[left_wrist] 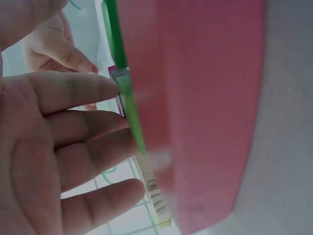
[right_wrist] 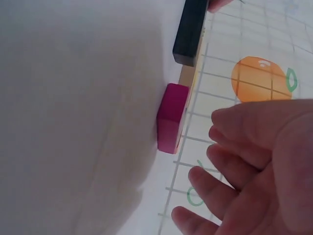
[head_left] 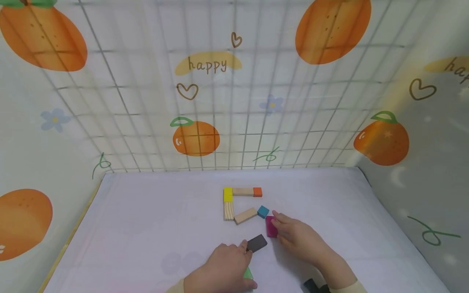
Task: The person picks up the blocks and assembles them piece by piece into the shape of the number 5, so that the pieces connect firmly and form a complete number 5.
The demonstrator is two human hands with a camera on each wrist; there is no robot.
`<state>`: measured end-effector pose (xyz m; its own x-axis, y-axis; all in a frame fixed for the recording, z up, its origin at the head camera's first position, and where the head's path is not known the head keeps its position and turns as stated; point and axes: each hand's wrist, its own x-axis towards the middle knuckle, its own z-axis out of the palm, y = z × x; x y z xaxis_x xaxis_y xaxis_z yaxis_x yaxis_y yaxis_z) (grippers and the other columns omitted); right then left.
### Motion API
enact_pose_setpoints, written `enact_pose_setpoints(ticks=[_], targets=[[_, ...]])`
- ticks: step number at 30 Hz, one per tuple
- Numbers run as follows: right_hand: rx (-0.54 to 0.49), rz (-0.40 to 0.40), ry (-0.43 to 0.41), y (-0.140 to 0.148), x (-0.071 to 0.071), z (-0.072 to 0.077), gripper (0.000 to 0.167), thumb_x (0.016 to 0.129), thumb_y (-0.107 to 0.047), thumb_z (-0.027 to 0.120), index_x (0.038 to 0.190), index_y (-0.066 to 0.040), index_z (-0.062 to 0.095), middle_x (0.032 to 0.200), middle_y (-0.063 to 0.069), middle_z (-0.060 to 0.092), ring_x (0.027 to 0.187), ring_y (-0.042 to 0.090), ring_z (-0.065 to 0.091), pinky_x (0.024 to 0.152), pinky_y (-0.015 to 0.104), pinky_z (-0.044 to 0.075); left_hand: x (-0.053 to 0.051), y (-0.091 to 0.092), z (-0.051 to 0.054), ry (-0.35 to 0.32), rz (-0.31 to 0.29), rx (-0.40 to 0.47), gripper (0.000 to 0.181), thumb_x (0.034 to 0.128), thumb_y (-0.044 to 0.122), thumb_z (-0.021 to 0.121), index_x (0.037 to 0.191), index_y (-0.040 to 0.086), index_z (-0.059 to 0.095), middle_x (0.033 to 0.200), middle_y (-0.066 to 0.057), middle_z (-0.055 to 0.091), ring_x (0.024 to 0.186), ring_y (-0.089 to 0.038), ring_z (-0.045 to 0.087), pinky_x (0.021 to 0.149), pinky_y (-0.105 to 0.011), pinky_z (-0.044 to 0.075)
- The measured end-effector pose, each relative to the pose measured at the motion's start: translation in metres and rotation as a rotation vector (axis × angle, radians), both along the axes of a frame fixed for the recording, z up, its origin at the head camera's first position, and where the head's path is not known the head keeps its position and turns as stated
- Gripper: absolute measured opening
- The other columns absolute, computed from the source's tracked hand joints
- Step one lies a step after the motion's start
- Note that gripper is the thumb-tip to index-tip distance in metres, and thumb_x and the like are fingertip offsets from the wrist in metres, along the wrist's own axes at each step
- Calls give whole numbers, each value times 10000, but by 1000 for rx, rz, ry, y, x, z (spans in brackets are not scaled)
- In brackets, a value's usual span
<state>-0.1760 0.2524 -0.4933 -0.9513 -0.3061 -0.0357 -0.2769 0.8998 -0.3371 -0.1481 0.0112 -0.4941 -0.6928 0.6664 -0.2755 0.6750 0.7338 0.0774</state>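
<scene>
My left hand (head_left: 223, 266) reaches in low over the sheet, its fingertips at the near end of a black block (head_left: 257, 243). A green block (head_left: 248, 273) shows partly beneath that hand. In the left wrist view the fingers are fairly straight, and a large pink block (left_wrist: 195, 112) fills the foreground. My right hand (head_left: 302, 240) is beside a magenta block (head_left: 271, 226). From the right wrist view, its loosely bent fingers stand apart from the magenta block (right_wrist: 171, 117), holding nothing.
Beyond the hands lie a blue cube (head_left: 263, 211), plain wooden blocks (head_left: 246, 215), a striped block (head_left: 229, 211), a yellow block (head_left: 228, 194) and an orange cube (head_left: 257, 192), forming an angular outline. A printed curtain (head_left: 205, 101) over a wire grid surrounds the white surface (head_left: 157, 219).
</scene>
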Motion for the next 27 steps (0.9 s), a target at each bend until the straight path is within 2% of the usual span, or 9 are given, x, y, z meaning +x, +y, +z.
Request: enact_pose_setpoints(ticks=[4, 9, 12, 17, 20, 24, 27], targets=[[10, -31, -33, 2, 1, -3, 531, 902, -238, 754, 1408, -165, 610, 1557, 55, 479, 1426, 297, 475, 1082, 507, 458, 4, 2, -4, 39, -43, 28, 742, 822, 756, 628, 1345, 231, 659, 1431, -10, 609, 1167, -144, 648, 925, -392, 543], [50, -74, -72, 4, -1, -6, 677, 884, -411, 758, 1476, -171, 535, 1586, 116, 429, 1443, 347, 441, 1082, 557, 445, 7, 5, -6, 47, -57, 44, 744, 829, 750, 627, 1358, 227, 645, 1451, 1, 590, 1267, -135, 593, 1042, -479, 489], [63, -92, -89, 4, -1, -7, 741, 871, -482, 749, 1495, -162, 509, 1593, 141, 411, 1439, 371, 438, 1079, 574, 442, 9, 7, -6, 47, -66, 39, 739, 833, 750, 621, 1361, 233, 641, 1453, 7, 586, 1288, -137, 578, 1058, -497, 476], [67, -100, -105, 4, -2, -10, 780, 862, -515, 745, 1500, -141, 498, 1589, 173, 408, 1424, 402, 445, 1075, 585, 441, 11, 7, -6, 50, -80, 50, 725, 835, 746, 623, 1352, 238, 646, 1461, 4, 577, 1312, -138, 559, 1055, -480, 484], [70, -96, -102, 6, -3, -11, 773, 869, -511, 741, 1502, -142, 496, 1589, 171, 408, 1434, 396, 434, 1086, 581, 433, 12, 7, -6, 46, -84, 69, 745, 835, 747, 624, 1374, 233, 625, 1519, 6, 520, 1344, -137, 532, 1043, -467, 496], [62, -87, -92, 8, -6, -13, 674, 921, -446, 705, 1493, -146, 509, 1586, 158, 416, 1442, 384, 426, 1095, 577, 424, 13, 7, -5, 29, -92, 89, 806, 839, 752, 611, 1452, 233, 542, 1603, 30, 408, 1395, -135, 485, 1033, -474, 507], [46, -91, -119, 10, -5, -15, 575, 964, -388, 661, 1479, -169, 531, 1581, 147, 428, 1445, 383, 421, 1097, 582, 419, 14, 8, -7, 40, -123, 72, 803, 843, 755, 601, 1450, 233, 544, 1578, 34, 445, 1372, -126, 508, 1010, -461, 521]])
